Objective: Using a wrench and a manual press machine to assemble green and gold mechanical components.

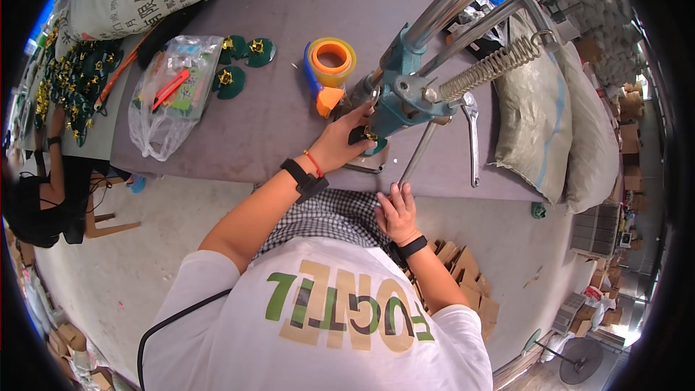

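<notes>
A teal hand press [394, 98] with a steel column and a coil spring stands on the grey-covered table. My left hand [340, 143] is closed at its base, pinching a dark green piece with a gold star-shaped centre [371, 135] under the press head. Part of this piece is hidden by my fingers. My right hand [397, 216] lies with its fingers over the lower end of the press lever [418, 153], a thin steel rod slanting toward me. Left of the press sits a tape dispenser [329, 100] with orange tape rolls [331, 58].
Several green-and-gold pieces [230, 82] lie beside a clear plastic bag [156, 127] bearing a red utility knife [171, 89]. A wrench [472, 137] and full sacks [532, 112] are on the right. Another person's hand [55, 124] touches a pile of similar pieces [79, 87] at far left.
</notes>
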